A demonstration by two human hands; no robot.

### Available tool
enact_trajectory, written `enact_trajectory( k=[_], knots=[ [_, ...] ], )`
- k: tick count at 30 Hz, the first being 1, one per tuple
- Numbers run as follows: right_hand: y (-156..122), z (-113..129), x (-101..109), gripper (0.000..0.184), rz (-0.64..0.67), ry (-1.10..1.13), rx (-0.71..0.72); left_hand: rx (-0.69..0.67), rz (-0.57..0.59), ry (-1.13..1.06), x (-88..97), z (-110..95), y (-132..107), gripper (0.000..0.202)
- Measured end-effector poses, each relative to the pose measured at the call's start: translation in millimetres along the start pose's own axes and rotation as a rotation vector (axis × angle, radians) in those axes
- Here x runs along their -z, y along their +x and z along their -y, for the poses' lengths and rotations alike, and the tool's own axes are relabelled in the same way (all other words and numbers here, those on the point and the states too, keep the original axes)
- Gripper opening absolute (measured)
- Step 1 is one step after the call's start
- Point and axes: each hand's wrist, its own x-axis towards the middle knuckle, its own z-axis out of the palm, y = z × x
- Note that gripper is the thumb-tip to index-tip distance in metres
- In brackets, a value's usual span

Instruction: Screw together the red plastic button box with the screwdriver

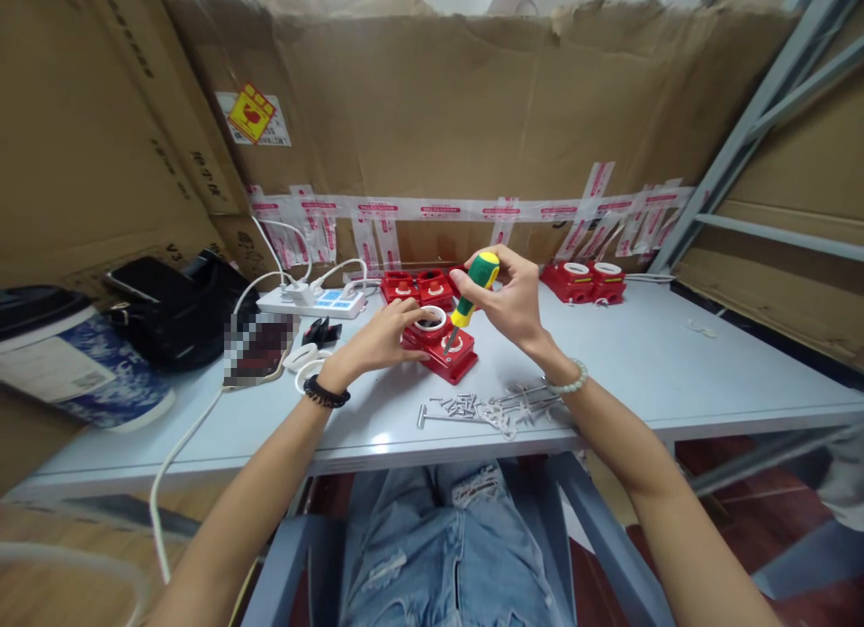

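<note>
My right hand [513,294] is closed round the green and yellow handle of a screwdriver [483,272]. The shaft slants down to the left, its tip at the front part of a red box-shaped housing [454,366]; whether it sits in a screw I cannot tell. A white ring [430,319] lies on the housing's rear part. From the left, my left hand [386,337] grips the housing against the table, fingers on top and thumb at its near side. Just in front lie several loose screws [463,404], metal T-shaped rods [438,418] and white small parts [500,420].
More red housings [436,290] stand behind my hands, and two with white rings [584,283] at the back right. On the left are a power strip [314,301], white rings [303,362], a phone [152,281] on a black bag and a large cup [81,362]. Cardboard [432,114] walls the back.
</note>
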Motion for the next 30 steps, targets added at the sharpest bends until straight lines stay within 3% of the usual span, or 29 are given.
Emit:
enact_trajectory(
  k=[4, 9, 15, 20, 30],
  knots=[
    [-1, -1, -2, 0.021, 0.047, -0.048, 0.035, 0.055, -0.064, 0.141, 1.3, -8, -2, 0.056],
    [3, -2, 3, 0.022, 0.017, -0.120, 0.036, 0.054, -0.084, 0.197, -0.2, -11, -4, 0.058],
    [4, -2, 5, 0.022, 0.036, -0.125, 0.030, 0.012, -0.066, 0.036, -9.3, -4, -4, 0.076],
    [3, -1, 4, 0.022, 0.042, -0.145, 0.017, -0.015, -0.019, -0.109, -14.0, 0, -3, 0.069],
    [3, -1, 3, 0.023, 0.017, -0.152, 0.030, 0.062, -0.012, -0.045, -13.7, -4, -3, 0.067]
  ],
)
